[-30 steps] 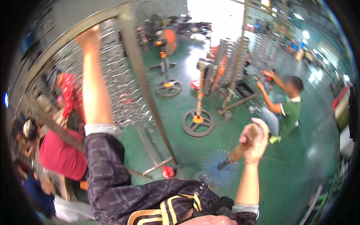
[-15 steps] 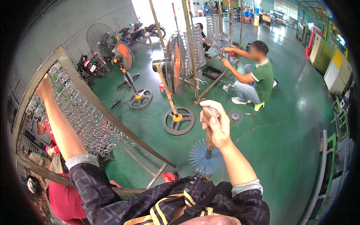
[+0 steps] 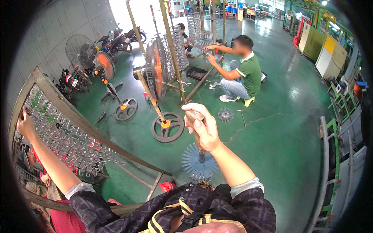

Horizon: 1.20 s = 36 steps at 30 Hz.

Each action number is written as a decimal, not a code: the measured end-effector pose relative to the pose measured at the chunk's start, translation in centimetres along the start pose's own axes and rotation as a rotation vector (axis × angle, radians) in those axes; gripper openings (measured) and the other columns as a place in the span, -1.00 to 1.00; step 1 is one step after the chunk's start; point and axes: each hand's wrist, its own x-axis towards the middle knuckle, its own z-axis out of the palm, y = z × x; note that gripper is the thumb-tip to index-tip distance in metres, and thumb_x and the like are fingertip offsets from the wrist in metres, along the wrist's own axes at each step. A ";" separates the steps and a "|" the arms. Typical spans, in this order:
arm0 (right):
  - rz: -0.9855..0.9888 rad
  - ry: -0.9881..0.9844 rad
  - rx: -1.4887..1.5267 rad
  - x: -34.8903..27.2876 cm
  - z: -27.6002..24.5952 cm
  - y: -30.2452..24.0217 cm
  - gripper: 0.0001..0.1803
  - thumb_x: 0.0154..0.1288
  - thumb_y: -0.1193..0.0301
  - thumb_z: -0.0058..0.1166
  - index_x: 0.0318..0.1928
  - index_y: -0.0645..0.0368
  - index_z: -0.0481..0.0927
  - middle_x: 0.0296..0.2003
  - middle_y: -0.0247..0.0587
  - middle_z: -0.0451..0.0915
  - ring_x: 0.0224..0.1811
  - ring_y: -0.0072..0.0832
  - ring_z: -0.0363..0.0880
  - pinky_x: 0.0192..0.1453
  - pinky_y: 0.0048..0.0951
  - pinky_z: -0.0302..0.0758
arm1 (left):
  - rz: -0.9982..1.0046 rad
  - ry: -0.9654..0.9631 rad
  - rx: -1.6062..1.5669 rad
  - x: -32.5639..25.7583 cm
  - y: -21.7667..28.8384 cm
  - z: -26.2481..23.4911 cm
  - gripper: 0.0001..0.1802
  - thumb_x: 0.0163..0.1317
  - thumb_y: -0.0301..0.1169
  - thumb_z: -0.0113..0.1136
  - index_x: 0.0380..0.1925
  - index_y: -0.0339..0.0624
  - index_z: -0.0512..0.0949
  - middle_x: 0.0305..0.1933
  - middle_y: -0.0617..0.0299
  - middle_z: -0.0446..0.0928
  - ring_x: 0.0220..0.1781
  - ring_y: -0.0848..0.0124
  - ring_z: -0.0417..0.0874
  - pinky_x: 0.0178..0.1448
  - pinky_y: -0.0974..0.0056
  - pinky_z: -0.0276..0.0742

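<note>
My left hand (image 3: 26, 125) reaches out to the far left, its fingers closed at the side bar of a metal frame rack (image 3: 74, 106). Rows of S-shaped metal hooks (image 3: 64, 138) hang inside that rack. In front of me, my right hand (image 3: 206, 128) is wrapped round the blocky top of a brown upright post (image 3: 200, 144). Below the hand, the post runs down to a blue disc of radial blades (image 3: 199, 163). Part of the post's top is hidden by my fingers.
Two standing fans (image 3: 156, 70) with round bases stand ahead. A person in a green shirt (image 3: 248, 75) crouches by another rack, near a black tray (image 3: 196, 72). A grey bladed disc (image 3: 225, 115) and a T-shaped rod (image 3: 242, 116) lie on the floor. Another person in red (image 3: 68, 217) is at lower left.
The view has shifted, so the surroundings sit further left. My left hand is lower along the rack's side bar. My right hand keeps its grip on the brown post.
</note>
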 end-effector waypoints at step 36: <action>0.033 0.115 -0.082 0.8 0.6 0.8 -0.34 0.27 -0.11 -0.21 0.03 0.26 0.31 -0.49 -0.18 0.36 -0.60 -0.60 0.27 -0.54 -0.59 0.31 | -0.609 -0.973 -1.453 -27.8 8.1 -15.7 -0.92 0.10 -0.54 0.15 -0.36 -0.26 0.52 -0.46 0.25 0.51 -0.54 0.59 0.42 -0.49 0.51 0.29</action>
